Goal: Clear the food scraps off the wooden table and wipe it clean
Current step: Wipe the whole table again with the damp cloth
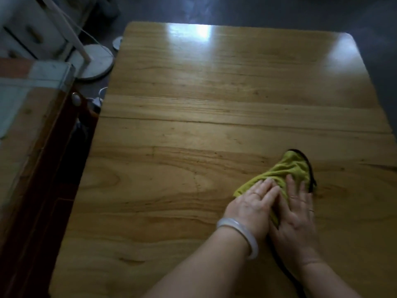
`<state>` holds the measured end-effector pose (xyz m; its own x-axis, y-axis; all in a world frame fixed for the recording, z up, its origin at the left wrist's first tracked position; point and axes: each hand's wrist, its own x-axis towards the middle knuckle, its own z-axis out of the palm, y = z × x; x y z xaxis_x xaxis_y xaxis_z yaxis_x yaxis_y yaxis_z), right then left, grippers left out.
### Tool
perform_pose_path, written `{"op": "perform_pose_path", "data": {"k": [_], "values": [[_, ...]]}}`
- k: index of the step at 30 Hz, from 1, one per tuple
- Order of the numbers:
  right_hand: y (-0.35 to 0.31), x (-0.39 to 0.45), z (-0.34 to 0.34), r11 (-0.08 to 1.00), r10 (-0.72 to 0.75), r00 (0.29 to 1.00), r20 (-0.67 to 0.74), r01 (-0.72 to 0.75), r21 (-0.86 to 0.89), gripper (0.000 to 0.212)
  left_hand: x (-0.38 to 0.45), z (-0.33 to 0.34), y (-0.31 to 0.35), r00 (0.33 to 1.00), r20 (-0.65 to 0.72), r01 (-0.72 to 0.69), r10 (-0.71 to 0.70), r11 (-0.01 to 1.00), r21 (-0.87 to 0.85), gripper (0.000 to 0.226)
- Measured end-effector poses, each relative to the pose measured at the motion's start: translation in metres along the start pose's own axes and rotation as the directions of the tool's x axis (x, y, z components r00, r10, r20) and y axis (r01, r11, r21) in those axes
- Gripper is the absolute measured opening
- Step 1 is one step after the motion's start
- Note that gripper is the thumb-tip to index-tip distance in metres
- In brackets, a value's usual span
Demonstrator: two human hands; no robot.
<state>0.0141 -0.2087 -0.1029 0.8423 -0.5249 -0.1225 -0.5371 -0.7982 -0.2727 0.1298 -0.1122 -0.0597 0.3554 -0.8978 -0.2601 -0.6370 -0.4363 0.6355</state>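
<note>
We press both flat, open hands, left hand [249, 208] and right hand [297, 214], onto a crumpled yellow-green cloth [279, 175] near the glossy wooden table's [193, 117] near-right edge, bearing down to wipe.

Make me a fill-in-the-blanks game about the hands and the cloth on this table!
1. Both hands press flat on a cloth whose colour is ____.
2. The pale bangle is on the wrist of the ____ hand.
3. The table is made of ____.
4. The right hand wears a ring, and the left hand wears a ____ too.

Missing words: yellow-green; left; wood; ring
</note>
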Motion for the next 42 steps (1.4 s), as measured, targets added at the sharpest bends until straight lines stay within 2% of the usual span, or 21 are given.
{"op": "perform_pose_path", "data": {"k": [4, 9, 18, 28, 33, 37, 40, 42], "values": [[-0.019, 0.017, 0.009, 0.989, 0.148, 0.988, -0.034, -0.148, 0.010, 0.073, 0.014, -0.018, -0.011, 1.000, -0.004, 0.013, -0.013, 1.000, -0.014, 0.055], [-0.059, 0.067, 0.011, 0.984, 0.177, 0.984, -0.022, -0.177, -0.006, 0.078, 0.031, -0.046, -0.047, 0.996, -0.082, 0.043, -0.043, 0.999, -0.007, 0.056], [-0.164, 0.172, 0.026, 0.999, -0.032, 0.999, 0.020, 0.032, -0.019, 0.082, 0.036, -0.125, -0.150, 0.938, -0.289, 0.207, -0.193, 0.978, 0.016, 0.052], [-0.270, 0.247, 0.038, 0.958, -0.285, 0.956, 0.074, 0.282, 0.048, 0.081, 0.010, -0.195, -0.246, 0.855, -0.337, 0.431, -0.393, 0.901, 0.042, 0.061], [-0.311, 0.267, 0.047, 0.915, -0.401, 0.903, 0.153, 0.402, 0.019, 0.064, -0.018, -0.217, -0.271, 0.814, -0.316, 0.531, -0.488, 0.846, 0.059, 0.066], [-0.336, 0.264, 0.055, 0.857, -0.515, 0.838, 0.180, 0.510, 0.073, 0.064, -0.052, -0.222, -0.280, 0.760, -0.334, 0.604, -0.558, 0.795, 0.046, 0.072], [-0.351, 0.249, 0.059, 0.794, -0.605, 0.767, 0.213, 0.599, 0.098, 0.064, -0.085, -0.215, -0.287, 0.722, -0.357, 0.658, -0.592, 0.748, 0.091, 0.078], [-0.358, 0.235, 0.063, 0.732, -0.678, 0.702, 0.218, 0.672, 0.109, 0.064, -0.108, -0.202, -0.289, 0.675, -0.366, 0.701, -0.640, 0.711, 0.050, 0.077]]}}
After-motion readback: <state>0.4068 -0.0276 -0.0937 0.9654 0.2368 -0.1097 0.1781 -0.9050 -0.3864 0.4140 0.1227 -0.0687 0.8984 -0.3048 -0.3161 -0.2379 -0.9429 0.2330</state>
